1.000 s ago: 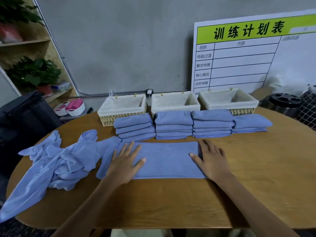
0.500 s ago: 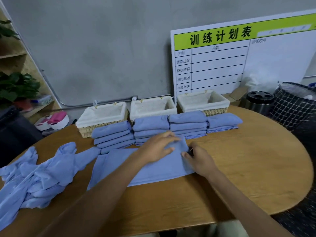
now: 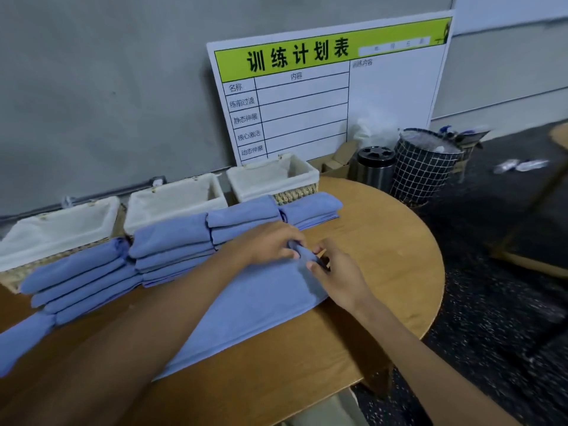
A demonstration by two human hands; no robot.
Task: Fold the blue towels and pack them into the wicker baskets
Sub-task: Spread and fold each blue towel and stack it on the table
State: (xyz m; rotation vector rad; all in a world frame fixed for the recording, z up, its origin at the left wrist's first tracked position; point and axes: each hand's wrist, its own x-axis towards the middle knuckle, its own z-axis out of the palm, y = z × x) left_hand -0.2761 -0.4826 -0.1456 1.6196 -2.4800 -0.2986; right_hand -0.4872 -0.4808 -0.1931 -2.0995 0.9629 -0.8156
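Together, left hand (image 3: 270, 242) and right hand (image 3: 335, 272) fingers pinch the towel (image 3: 252, 305) corner near the bare table (image 3: 393, 250) edge.

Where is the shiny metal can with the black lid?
In the head view the metal can stands at the right, behind the round table, between a cardboard box and the black grid-pattern basket.

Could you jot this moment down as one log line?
left hand: pinching towel end | right hand: pinching same end | baskets: empty

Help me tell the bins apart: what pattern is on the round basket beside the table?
The round basket is black with a white grid pattern, seen in the head view.
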